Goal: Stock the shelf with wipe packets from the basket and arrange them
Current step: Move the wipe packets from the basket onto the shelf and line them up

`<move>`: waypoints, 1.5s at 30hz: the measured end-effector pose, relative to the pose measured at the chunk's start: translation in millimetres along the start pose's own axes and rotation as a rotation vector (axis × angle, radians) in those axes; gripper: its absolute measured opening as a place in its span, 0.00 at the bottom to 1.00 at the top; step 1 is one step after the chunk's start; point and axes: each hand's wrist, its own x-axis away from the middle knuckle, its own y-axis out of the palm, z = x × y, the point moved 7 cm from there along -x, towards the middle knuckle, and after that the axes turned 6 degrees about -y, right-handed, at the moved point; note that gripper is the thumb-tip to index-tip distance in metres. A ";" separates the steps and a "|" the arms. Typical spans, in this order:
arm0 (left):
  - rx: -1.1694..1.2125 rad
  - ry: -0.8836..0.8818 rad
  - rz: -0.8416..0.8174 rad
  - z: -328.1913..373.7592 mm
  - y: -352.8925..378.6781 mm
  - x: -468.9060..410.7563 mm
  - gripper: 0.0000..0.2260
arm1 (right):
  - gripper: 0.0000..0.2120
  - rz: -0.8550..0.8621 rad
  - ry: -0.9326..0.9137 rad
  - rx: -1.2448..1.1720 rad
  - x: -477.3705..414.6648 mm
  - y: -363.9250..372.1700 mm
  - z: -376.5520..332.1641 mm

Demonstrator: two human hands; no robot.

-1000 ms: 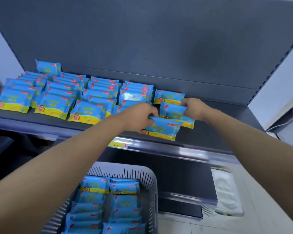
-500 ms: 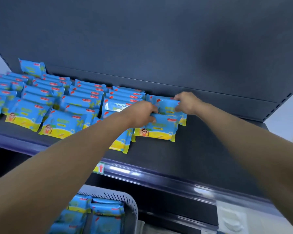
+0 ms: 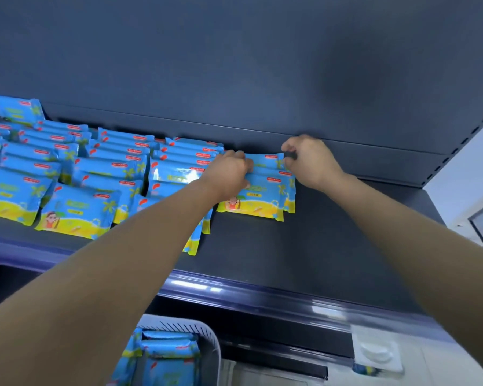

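Observation:
Blue and yellow wipe packets (image 3: 76,210) lie in overlapping columns across the left half of the dark shelf (image 3: 318,246). The rightmost column (image 3: 258,196) holds a few packets near the back wall. My left hand (image 3: 229,174) grips the left edge of this column, fingers curled over the packets. At the column's back right corner is my right hand (image 3: 310,162), thumb and forefinger apart with nothing between them. Below the shelf, a grey basket (image 3: 209,338) holds more wipe packets (image 3: 168,352).
The right part of the shelf is bare dark surface up to the perforated upright (image 3: 457,151). A glossy price rail (image 3: 262,299) runs along the shelf's front edge. A white moulded tray (image 3: 377,352) lies on the floor at the lower right.
Both hands have pushed the packets back toward the rear wall. My right hand has let go of its packet and opened. The view has tilted upward, hiding most of the basket.

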 end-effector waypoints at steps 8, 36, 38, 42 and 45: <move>0.041 0.080 0.307 -6.5 -63.8 59.8 0.18 | 0.18 0.136 -0.143 0.169 35.0 -29.0 -76.4; 0.042 0.222 0.773 -102.0 -136.5 360.9 0.23 | 0.21 0.464 -0.417 0.226 220.6 -9.3 -318.1; 0.048 0.213 0.609 -111.9 -85.8 364.3 0.23 | 0.21 0.286 -0.400 0.211 230.5 46.6 -309.4; 0.052 0.163 0.222 -138.0 18.0 375.3 0.23 | 0.21 -0.142 -0.416 0.186 259.7 151.6 -292.7; 0.025 0.052 -0.051 -161.9 86.9 387.1 0.24 | 0.22 -0.496 -0.399 0.215 284.2 214.0 -276.0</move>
